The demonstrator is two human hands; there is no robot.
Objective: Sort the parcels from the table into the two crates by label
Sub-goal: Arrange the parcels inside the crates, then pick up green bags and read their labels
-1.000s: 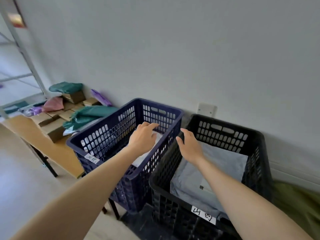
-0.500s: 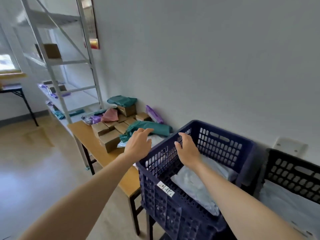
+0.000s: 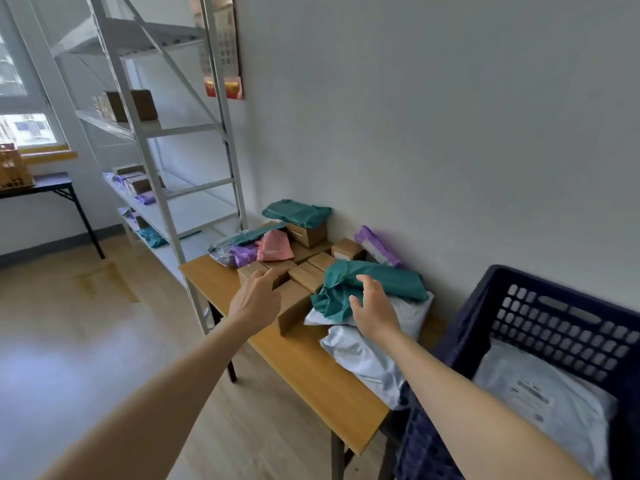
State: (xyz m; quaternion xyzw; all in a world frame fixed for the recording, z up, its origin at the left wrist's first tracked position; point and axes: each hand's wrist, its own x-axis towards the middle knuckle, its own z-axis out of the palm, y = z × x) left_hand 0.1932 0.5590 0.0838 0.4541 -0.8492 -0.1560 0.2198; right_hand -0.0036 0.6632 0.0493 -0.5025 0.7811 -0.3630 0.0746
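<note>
A pale wall backs the wooden bench (image 3: pixel 311 372) across the middle of the frame, with a grey metal shelf rack (image 3: pixel 149 126) at upper left. The parcels are piled at the bench's far end. My left grip (image 3: pixel 256 303) hovers open and empty, fingers spread, over a brown cardboard box (image 3: pixel 294 308). My right grip (image 3: pixel 375 310) is open and empty too, at the crumpled teal plastic mailer bag (image 3: pixel 377 280); whether it touches, I cannot tell. That bag lies on slick silver-grey plastic mailers (image 3: pixel 363 355), and I judge a careless pull could drag them off the bench. At lower right, the dark blue slotted plastic crate (image 3: pixel 519 277) holds one pale grey labelled mailer (image 3: pixel 540 400).
</note>
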